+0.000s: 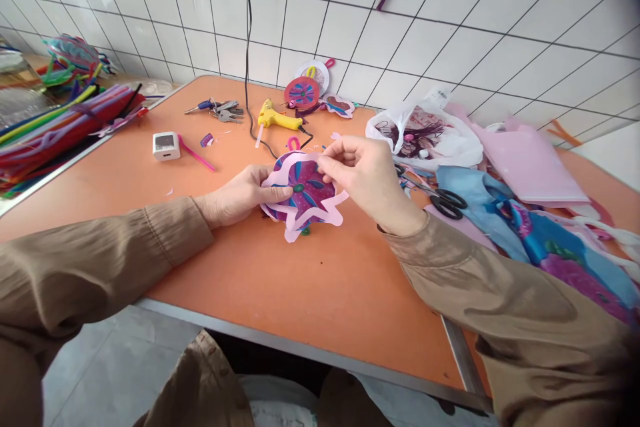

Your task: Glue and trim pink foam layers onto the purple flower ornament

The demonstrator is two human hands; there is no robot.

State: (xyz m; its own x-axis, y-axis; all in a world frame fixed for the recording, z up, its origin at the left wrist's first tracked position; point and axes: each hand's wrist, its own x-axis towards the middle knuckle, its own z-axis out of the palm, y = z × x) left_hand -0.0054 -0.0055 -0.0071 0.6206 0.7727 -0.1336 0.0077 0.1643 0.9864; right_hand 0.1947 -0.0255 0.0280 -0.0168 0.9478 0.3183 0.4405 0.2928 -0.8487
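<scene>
Above the orange tabletop, my left hand [240,195] grips a round purple and blue fabric ornament [313,190], its thumb pressed on the face beside a green bead [299,188]. A pink wavy-edged cutout frame [291,229] lies over the ornament's front, with its lower points sticking out past the round edge. My right hand [367,180] is closed in a pinch at the frame's upper right edge. A pink loop [293,143] stands at the ornament's top, and a small green piece [305,231] shows below it.
A yellow glue gun [277,118] with a black cord lies behind my hands. Keys [227,110] and a white device [166,146] are to the left. Finished ornaments [303,91] lie by the wall. Black-handled scissors [447,203], fabric [480,197] and a plastic bag [465,143] cover the right.
</scene>
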